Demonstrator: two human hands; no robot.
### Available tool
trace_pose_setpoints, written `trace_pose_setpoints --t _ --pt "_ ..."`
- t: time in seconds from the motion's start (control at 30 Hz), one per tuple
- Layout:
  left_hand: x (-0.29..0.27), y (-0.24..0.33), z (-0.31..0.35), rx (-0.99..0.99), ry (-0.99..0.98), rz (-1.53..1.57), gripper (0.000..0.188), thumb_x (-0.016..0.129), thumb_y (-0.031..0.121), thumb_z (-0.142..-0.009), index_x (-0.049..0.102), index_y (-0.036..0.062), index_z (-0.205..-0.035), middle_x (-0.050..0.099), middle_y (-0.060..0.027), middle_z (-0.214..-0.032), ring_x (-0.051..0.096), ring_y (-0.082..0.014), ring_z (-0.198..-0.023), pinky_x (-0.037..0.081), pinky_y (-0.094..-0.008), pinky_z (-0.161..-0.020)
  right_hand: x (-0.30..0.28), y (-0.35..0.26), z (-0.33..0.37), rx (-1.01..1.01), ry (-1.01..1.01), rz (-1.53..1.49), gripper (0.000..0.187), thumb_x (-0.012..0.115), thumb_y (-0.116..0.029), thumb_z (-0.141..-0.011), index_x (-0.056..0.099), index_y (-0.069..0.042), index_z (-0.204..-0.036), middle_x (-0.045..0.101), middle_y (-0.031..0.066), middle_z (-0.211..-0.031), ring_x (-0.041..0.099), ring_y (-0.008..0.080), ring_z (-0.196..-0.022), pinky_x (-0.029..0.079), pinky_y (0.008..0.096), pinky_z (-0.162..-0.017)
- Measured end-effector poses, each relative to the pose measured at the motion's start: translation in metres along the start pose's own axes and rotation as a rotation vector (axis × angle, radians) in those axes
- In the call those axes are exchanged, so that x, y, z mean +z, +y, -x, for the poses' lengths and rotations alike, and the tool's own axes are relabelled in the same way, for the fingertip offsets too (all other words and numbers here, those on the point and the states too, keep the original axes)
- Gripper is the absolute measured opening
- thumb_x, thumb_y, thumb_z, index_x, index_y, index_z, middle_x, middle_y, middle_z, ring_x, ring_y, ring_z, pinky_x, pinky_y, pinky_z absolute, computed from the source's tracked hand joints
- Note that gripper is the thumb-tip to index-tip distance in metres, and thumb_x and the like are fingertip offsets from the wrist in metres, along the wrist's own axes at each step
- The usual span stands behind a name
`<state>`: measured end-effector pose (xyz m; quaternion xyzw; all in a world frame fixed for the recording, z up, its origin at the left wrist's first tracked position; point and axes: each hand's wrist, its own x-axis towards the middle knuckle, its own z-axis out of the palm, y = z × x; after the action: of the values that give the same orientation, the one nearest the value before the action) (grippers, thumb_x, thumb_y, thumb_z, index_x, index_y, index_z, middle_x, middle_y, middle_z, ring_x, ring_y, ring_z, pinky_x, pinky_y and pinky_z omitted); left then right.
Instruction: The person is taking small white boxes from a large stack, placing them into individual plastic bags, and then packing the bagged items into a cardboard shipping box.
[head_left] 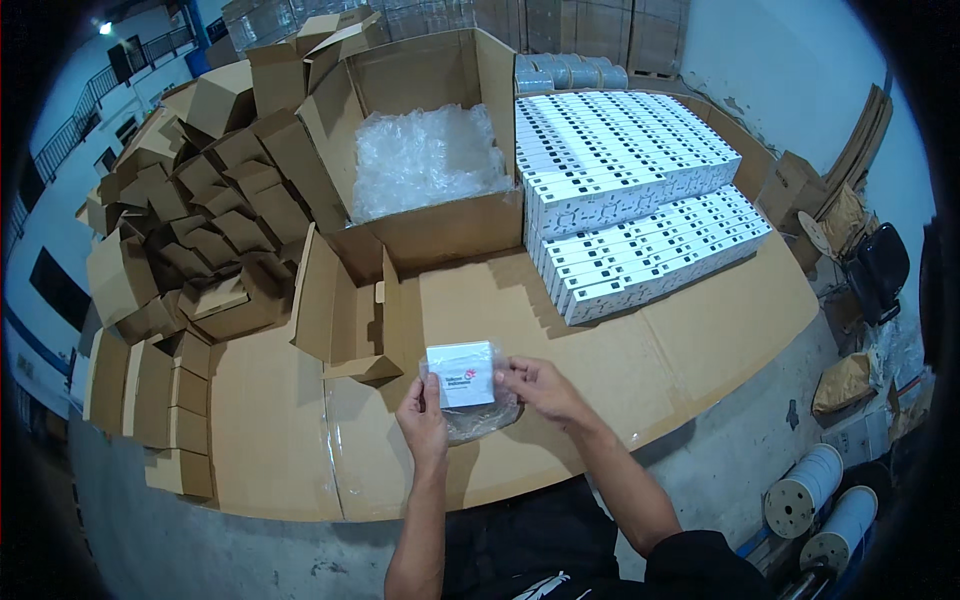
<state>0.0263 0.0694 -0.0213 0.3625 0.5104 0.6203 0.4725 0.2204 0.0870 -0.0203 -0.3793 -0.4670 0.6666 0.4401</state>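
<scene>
Where grips close: left hand pinches flat white square box; right hand, clear plastic bag.
Box: I judge light, stiff; grip edges.
Bag: likely slippery.

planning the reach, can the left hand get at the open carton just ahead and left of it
Likely yes: the open carton stands close to the left hand with nothing visible between them. That hand holds the white box and clear wrap, though, so it may need freeing first.

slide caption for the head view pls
Left hand and right hand hold a white box and clear plastic over a cardboard-covered table bearing rows of white cartons.
</scene>
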Motion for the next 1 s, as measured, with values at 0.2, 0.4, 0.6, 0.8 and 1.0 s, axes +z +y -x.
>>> trace_pose_setpoints --t 0.2,0.4,0.6,0.8,1.0 --pt "0.011 -0.008 0.006 0.065 0.011 -0.094 0.035 0.060 0.023 -0.103 0.069 -0.0059 -0.120 0.071 -0.0066 -0.103 0.062 -0.0090 -0.091 0.050 -0.0253 -0.083 0.017 0.014 0.001 -0.124 0.241 -0.011 0.032 0.055 -0.018 -0.105 0.061 0.004 -0.128 0.069 0.0031 -0.105 0.061 0.0062 -0.094 0.050 0.0230 -0.079" --pt "0.017 0.007 0.005 0.080 0.003 0.025 0.033 0.057 0.021 -0.105 0.068 -0.0060 -0.119 0.070 -0.0079 -0.108 0.062 -0.0122 -0.099 0.050 -0.0275 -0.091 0.023 -0.002 0.009 -0.140 0.278 -0.018 0.033 0.053 -0.020 -0.106 0.063 0.004 -0.127 0.069 0.0039 -0.106 0.060 0.0077 -0.095 0.050 0.0244 -0.083" --pt "0.014 -0.002 0.004 0.067 -0.096 0.368 0.034 0.059 0.022 -0.104 0.064 -0.0068 -0.123 0.069 -0.0120 -0.113 0.063 -0.0155 -0.105 0.049 -0.0289 -0.095 0.028 -0.011 0.016 -0.189 0.242 -0.058 0.034 0.050 -0.021 -0.107 0.066 0.004 -0.124 0.070 0.0058 -0.107 0.062 0.0105 -0.099 0.051 0.0256 -0.088" --pt "0.015 0.004 0.012 0.058 -0.114 0.435 0.034 0.067 0.018 -0.098 0.063 -0.0064 -0.121 0.068 -0.0131 -0.117 0.063 -0.0178 -0.109 0.049 -0.0313 -0.099 0.036 -0.017 0.024 -0.226 0.231 -0.040 0.028 0.059 -0.005 -0.100 0.064 0.006 -0.126 0.069 0.0093 -0.112 0.062 0.0137 -0.108 0.050 0.0275 -0.097" --pt "-0.014 0.004 0.008 0.026 -0.397 0.025 0.024 0.074 0.005 -0.089 0.068 -0.0018 -0.112 0.068 -0.0135 -0.118 0.065 -0.0161 -0.101 0.054 -0.0289 -0.088 0.018 -0.014 0.027 -0.292 0.068 0.232 0.028 0.070 -0.003 -0.092 0.069 -0.001 -0.120 0.071 0.0082 -0.111 0.065 0.0133 -0.097 0.054 0.0260 -0.082"
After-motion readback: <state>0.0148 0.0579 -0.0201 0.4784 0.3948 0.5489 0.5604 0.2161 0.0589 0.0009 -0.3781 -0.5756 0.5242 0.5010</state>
